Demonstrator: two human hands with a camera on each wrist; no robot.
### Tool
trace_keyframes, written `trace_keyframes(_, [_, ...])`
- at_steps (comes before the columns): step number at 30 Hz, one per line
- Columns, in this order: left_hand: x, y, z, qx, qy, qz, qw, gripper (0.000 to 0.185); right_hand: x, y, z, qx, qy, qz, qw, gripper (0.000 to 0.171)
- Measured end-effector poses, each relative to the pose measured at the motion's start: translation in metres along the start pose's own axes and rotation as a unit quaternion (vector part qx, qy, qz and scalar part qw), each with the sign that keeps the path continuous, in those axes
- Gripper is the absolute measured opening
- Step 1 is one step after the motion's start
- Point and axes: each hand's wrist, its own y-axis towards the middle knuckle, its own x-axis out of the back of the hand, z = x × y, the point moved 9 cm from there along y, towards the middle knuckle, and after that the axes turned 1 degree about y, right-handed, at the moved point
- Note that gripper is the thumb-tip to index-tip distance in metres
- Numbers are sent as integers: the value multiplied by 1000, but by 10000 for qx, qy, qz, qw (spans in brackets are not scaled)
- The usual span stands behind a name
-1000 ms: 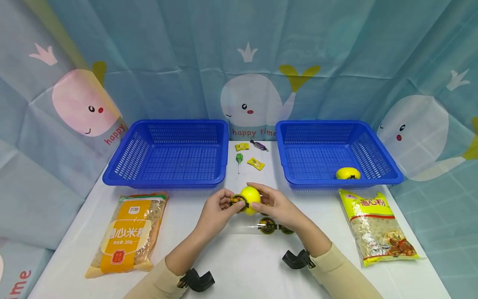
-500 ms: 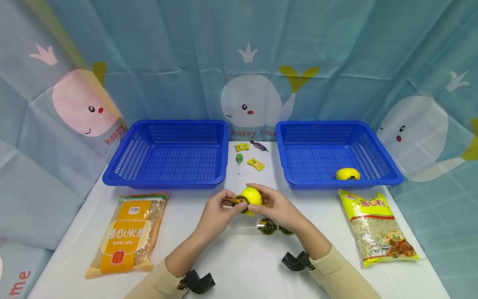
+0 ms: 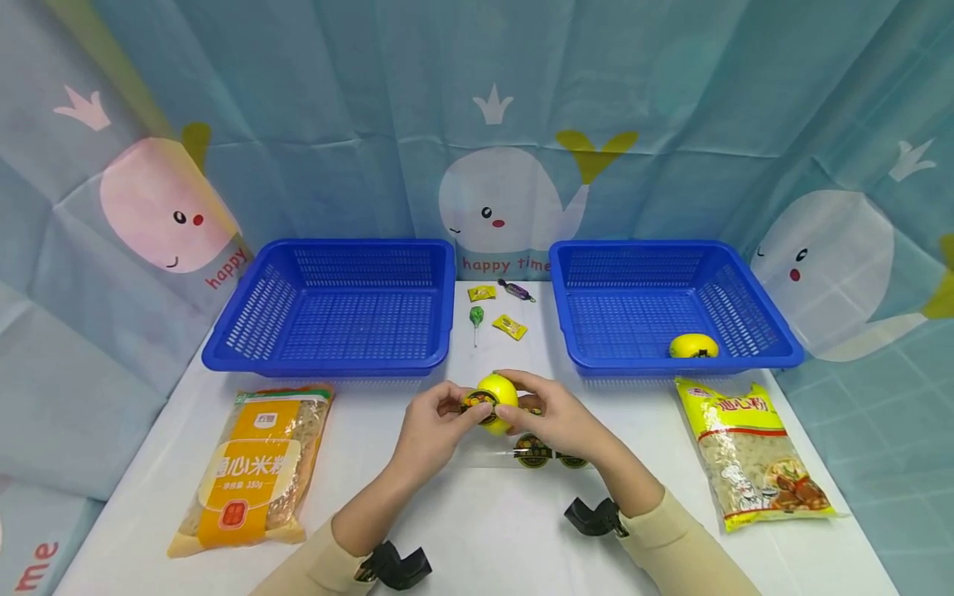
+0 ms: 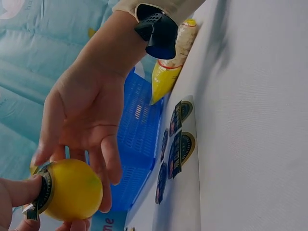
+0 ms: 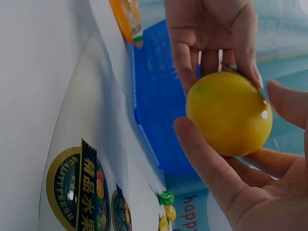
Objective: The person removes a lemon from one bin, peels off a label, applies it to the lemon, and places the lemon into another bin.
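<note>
A shiny yellow lemon (image 3: 501,387) is held up between both hands, above the front middle of the table. The right hand (image 3: 559,415) holds it with the thumb on the near side and the fingers around the far side. A round black-and-gold fruit sticker (image 3: 479,406) lies against its left side. With the thumb on this sticker, the left hand (image 3: 436,424) pinches it at the lemon; in the left wrist view one end of the sticker (image 4: 45,190) sticks out past the fruit. Below the hands lies a clear sheet (image 3: 484,459) bearing more round stickers (image 3: 532,450).
Two blue baskets stand at the back: the left basket (image 3: 328,364) and the right basket (image 3: 596,362), which contains another stickered lemon (image 3: 694,345). Between them lie wrapped candies (image 3: 510,327) and a green lollipop (image 3: 476,316). Macaroni bags flank the hands, one orange (image 3: 249,472), one yellow (image 3: 756,455).
The lemon has tilted slightly and shifted a little to the left in the fingers. Both hands keep nearly the same place, and the left thumb stays on the sticker.
</note>
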Motion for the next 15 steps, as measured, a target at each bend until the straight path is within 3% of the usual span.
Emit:
trace_keyframes(5, [1, 0, 0, -12, 174, -100, 9998, 26, 2, 1, -2, 89, -342, -46, 9994, 56])
trace_keyframes(15, [4, -3, -5, -7, 464, -266, 9986, 29, -1, 2, -1, 529, -115, 191, 9984, 53])
